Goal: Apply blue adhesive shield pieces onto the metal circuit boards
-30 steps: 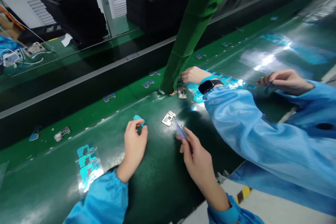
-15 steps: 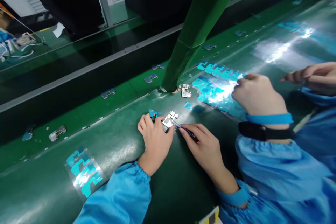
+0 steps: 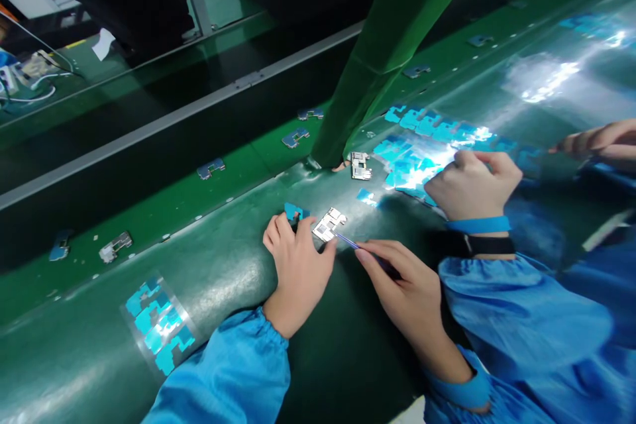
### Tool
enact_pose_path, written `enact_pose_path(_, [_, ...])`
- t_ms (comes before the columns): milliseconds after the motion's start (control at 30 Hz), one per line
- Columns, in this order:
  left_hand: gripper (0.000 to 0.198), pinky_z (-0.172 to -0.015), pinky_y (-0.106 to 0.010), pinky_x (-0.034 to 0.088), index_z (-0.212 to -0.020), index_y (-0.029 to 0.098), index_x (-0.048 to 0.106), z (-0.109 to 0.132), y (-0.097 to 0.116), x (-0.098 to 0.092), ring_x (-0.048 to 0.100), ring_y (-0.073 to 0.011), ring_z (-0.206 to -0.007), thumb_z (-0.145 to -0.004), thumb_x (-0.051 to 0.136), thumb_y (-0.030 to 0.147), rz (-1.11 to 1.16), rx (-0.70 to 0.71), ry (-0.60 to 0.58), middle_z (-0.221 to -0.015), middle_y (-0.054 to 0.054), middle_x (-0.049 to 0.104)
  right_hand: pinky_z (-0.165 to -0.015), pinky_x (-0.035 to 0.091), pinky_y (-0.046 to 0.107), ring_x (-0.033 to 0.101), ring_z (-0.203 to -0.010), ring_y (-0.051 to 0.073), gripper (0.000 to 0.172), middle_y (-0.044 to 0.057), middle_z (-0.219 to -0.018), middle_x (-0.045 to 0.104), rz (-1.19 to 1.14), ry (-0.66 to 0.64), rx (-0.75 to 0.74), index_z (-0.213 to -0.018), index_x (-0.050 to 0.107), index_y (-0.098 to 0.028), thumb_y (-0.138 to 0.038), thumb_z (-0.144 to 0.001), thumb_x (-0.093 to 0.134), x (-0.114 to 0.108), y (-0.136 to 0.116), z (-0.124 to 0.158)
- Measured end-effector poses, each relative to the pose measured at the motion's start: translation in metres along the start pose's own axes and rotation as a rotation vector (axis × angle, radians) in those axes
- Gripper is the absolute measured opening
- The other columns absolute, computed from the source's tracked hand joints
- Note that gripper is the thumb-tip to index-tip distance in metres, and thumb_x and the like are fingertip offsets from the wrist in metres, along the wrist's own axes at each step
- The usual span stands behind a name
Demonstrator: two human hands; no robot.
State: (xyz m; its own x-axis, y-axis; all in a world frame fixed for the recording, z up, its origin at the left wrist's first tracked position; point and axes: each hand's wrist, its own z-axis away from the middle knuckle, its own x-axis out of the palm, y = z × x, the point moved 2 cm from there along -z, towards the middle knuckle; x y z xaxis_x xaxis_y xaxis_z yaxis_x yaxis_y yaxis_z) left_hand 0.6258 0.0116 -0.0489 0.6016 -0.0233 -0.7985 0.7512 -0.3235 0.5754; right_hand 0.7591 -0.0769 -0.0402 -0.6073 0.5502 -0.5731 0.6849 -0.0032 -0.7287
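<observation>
A small silver circuit board (image 3: 328,224) lies on the green mat. My left hand (image 3: 298,268) rests beside it, thumb and forefinger at its near and left edges, steadying it. Under or just beyond the other left fingertips is a blue film piece (image 3: 294,211); whether they touch it is unclear. My right hand (image 3: 405,285) is closed on slim tweezers (image 3: 346,240), whose tip meets the board's lower right edge. Another silver board (image 3: 360,165) lies by the post, with a loose blue film piece (image 3: 368,197) below it.
A green-wrapped post (image 3: 372,73) rises behind the boards. Several boards (image 3: 211,168) lie along the green strip beyond the mat's edge. A clear sheet with blue film pieces (image 3: 161,324) is at left. A co-worker's hand (image 3: 474,185) reaches over more blue films (image 3: 412,152) at right.
The tweezers and my right hand have shifted slightly right and down, their tip staying at the board's edge. The co-worker's near hand has moved left and a little lower. The view has shifted slightly.
</observation>
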Motion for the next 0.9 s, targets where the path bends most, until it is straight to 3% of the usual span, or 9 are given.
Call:
enact_pose_path(100, [0.044,-0.107,-0.060,0.037,-0.120,0.024,0.066,0.003,-0.003,-0.006,0.041,-0.0370,-0.127,-0.080,0.082,0.031,0.098,0.055,-0.008,-0.127,-0.015,0.045,-0.071,0.058,0.032,0.072,-0.077,0.019,0.007,0.004,-0.088,0.075,-0.042,-0.026,0.025,-0.093,0.074,-0.023,-0.026,-0.093,0.068,0.000,0.000,0.000])
enact_pose_path(233, [0.018,-0.109,-0.056,0.038,-0.107,0.027,0.072,0.006,-0.013,-0.017,0.039,-0.0320,-0.128,-0.091,0.068,0.020,0.152,0.220,0.021,-0.128,-0.011,0.045,-0.069,0.059,0.033,0.072,-0.074,0.020,0.014,0.005,-0.084,0.076,-0.122,-0.126,0.035,-0.089,0.076,-0.023,-0.032,-0.094,0.066,0.001,-0.002,-0.004])
enact_pose_path(400, [0.014,-0.107,-0.054,0.041,-0.094,0.027,0.077,0.002,-0.025,-0.027,0.040,-0.0312,-0.126,-0.093,0.065,0.020,0.085,0.407,0.075,-0.124,-0.011,0.051,-0.066,0.059,0.033,0.073,-0.073,0.021,0.017,0.005,-0.084,0.077,-0.157,-0.201,0.062,-0.091,0.078,-0.024,-0.035,-0.094,0.066,0.000,0.000,-0.005])
enact_pose_path(533, [0.014,-0.106,-0.053,0.042,-0.092,0.027,0.080,-0.007,-0.034,-0.029,0.042,-0.0304,-0.122,-0.094,0.066,0.023,0.091,0.295,0.129,-0.120,-0.010,0.053,-0.067,0.058,0.032,0.071,-0.072,0.020,0.013,0.004,-0.084,0.076,-0.078,-0.114,0.056,-0.091,0.076,-0.022,-0.032,-0.094,0.067,0.000,0.002,-0.004])
enact_pose_path(667, [0.018,-0.107,-0.052,0.041,-0.098,0.027,0.079,-0.011,-0.037,-0.027,0.042,-0.0298,-0.122,-0.097,0.061,0.024,0.135,0.189,0.075,-0.124,-0.009,0.053,-0.068,0.057,0.030,0.071,-0.074,0.018,0.009,0.004,-0.086,0.075,0.082,0.002,-0.031,-0.094,0.074,-0.021,-0.025,-0.094,0.067,0.003,-0.001,-0.002])
enact_pose_path(767, [0.022,-0.107,-0.051,0.039,-0.097,0.023,0.075,-0.014,-0.034,-0.026,0.043,-0.0288,-0.120,-0.101,0.053,0.024,0.127,0.167,0.024,-0.120,-0.010,0.054,-0.067,0.056,0.028,0.071,-0.073,0.017,0.008,0.005,-0.086,0.074,0.153,0.001,-0.092,-0.095,0.073,-0.020,-0.023,-0.095,0.066,0.005,-0.004,-0.001])
enact_pose_path(900, [0.022,-0.101,-0.047,0.039,-0.089,0.019,0.066,-0.026,-0.033,-0.027,0.046,-0.0272,-0.111,-0.103,0.049,0.025,0.109,0.128,0.016,-0.111,-0.011,0.055,-0.066,0.056,0.029,0.071,-0.072,0.018,0.009,0.004,-0.084,0.074,0.174,-0.005,-0.047,-0.095,0.072,-0.020,-0.026,-0.096,0.065,0.005,-0.004,0.001])
